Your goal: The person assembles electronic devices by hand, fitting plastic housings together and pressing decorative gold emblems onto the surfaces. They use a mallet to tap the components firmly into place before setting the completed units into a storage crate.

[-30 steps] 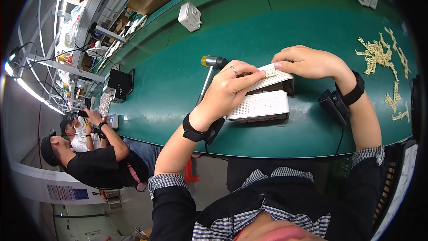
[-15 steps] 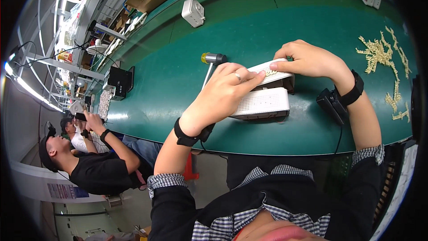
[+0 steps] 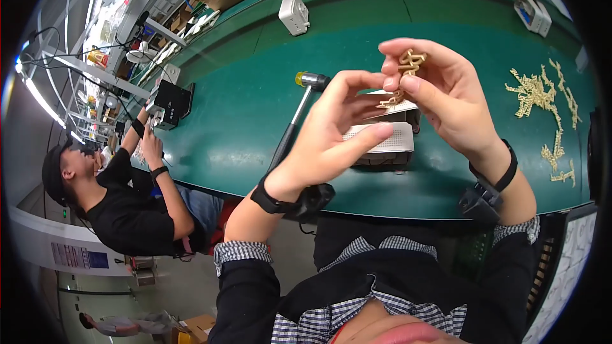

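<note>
Thumb and fingers of my right hand (image 3: 456,99) pinch a short zigzag strip of small cream plastic pieces (image 3: 412,62), raised over the table. My left hand (image 3: 325,134) is beside the strip's lower end, its thumb spread away from its curved fingers; its index fingertip meets the right fingertips. Beneath the hands lie two white perforated housings with dark undersides; the near housing (image 3: 389,139) shows more, while my fingers partly cover the far housing (image 3: 411,107).
A mallet (image 3: 298,111) with a yellow-tipped head lies left of my hands. More cream strips (image 3: 535,94) are scattered at right. White boxy units (image 3: 294,14) stand farther back on the green table (image 3: 236,121). At left a co-worker (image 3: 121,197) handles something by a black box (image 3: 171,105).
Both hands have lifted off the far white housing. The right hand has brought up a cream strip, and the left hand's thumb has spread away from its fingers.
</note>
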A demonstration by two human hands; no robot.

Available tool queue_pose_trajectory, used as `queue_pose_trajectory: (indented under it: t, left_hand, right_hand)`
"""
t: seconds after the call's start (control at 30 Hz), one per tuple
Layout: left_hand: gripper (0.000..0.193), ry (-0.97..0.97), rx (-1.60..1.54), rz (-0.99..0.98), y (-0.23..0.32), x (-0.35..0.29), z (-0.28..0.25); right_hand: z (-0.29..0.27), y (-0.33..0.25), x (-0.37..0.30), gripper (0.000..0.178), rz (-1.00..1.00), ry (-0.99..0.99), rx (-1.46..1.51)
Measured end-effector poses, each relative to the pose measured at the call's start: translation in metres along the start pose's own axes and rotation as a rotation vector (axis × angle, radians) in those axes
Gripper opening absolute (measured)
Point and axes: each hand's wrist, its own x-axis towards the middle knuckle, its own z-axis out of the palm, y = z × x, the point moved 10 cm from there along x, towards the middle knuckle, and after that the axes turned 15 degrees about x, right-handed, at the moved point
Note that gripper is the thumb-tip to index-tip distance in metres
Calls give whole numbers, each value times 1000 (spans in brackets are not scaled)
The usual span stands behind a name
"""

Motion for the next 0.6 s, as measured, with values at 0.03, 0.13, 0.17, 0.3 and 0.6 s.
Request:
queue_pose_trajectory:
  t: [0.03, 0.13, 0.17, 0.3, 0.6]
  left_hand:
    - [42, 37, -157, -50, 1, 0, 6]
    - [40, 80, -248, -107, -4, -3, 0]
    - [39, 84, -184, -108, -5, -3, -6]
    - [34, 131, 27, -6, -2, -12, -19]
    - [20, 292, 114, 339, 21, -12, -20]
  right_hand:
    - [5, -6, -3, 39, -74, -38, -129]
    - [12, -15, -3, 32, -205, -65, -325]
    - [13, -21, -3, 27, -262, -55, -398]
    - [4, -7, -4, 19, -48, -1, -367]
    - [7, 53, -16, 25, 394, 34, 206]
